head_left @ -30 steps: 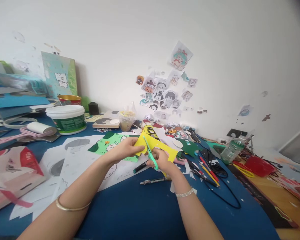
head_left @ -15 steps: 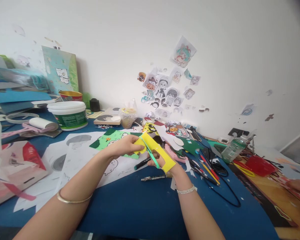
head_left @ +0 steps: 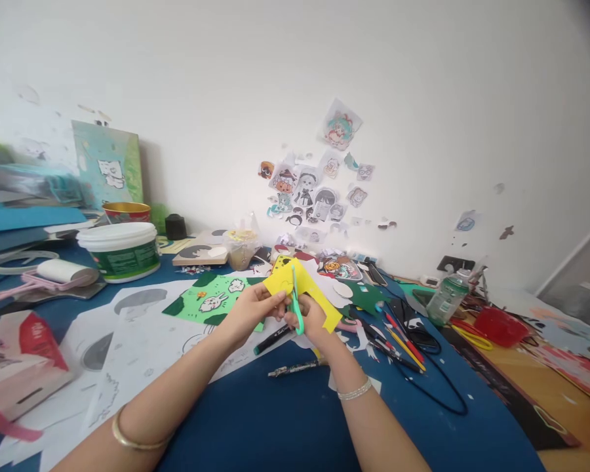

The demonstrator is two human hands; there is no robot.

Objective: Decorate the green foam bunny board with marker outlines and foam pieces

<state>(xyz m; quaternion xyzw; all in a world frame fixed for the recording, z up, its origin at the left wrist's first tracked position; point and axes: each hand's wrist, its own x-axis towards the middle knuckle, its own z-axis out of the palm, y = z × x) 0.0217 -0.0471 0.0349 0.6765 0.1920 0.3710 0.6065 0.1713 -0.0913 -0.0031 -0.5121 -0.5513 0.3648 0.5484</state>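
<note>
My left hand (head_left: 259, 309) pinches a sheet of yellow paper (head_left: 322, 305) by its left part, where a faint drawn outline shows. In my right hand (head_left: 311, 320) is a pair of scissors (head_left: 296, 303) with turquoise handles, fingers closed around the loops. The blades point up and away and lie across the paper, whose right part hangs over the back of my right hand. Below the hands, a dark marker (head_left: 274, 341) and a patterned pen (head_left: 297, 368) rest on the blue table (head_left: 255, 419). Under my left wrist lies green paper with cartoon drawings (head_left: 211, 298).
Left of my arms are white sheets (head_left: 142, 354), a white-lidded tub (head_left: 120, 252) and a pink-handled roller (head_left: 63, 272). To the right lie pencils (head_left: 406, 344), a black cable (head_left: 459, 393), a bottle (head_left: 447, 298) and a red container (head_left: 501, 328). Cut-out pictures cover part of the wall.
The scissors have turned more upright, and the yellow paper has been turned in my hands. The view has shifted slightly, and another person's hand at the far right is out of sight.
</note>
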